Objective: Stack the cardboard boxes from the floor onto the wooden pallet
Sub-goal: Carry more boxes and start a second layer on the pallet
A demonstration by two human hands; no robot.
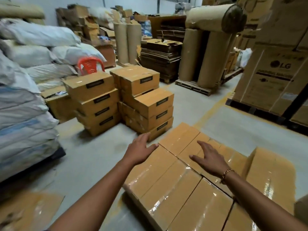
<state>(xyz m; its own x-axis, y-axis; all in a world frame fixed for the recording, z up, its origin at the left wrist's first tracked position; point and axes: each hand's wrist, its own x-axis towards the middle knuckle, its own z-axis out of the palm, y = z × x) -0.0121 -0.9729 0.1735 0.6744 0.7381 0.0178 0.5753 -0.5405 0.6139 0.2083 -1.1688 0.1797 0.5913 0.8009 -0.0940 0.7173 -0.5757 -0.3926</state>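
Many boxes (175,194) are lying layered at lower right, two stacks (98,97) are waiting at centre, and the left grip (141,150) and right grip (211,160) are hovering open, empty.

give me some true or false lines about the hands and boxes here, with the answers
1. The left hand and the right hand both have straight fingers and hold nothing. True.
2. The bracelet is on the left wrist. False: it is on the right wrist.
3. A red chair stands behind the stacked boxes. True.
4. The near layer of boxes has open tops. False: the tops are closed and sealed with clear tape.
5. The large carton at the right bears an LG mark. True.
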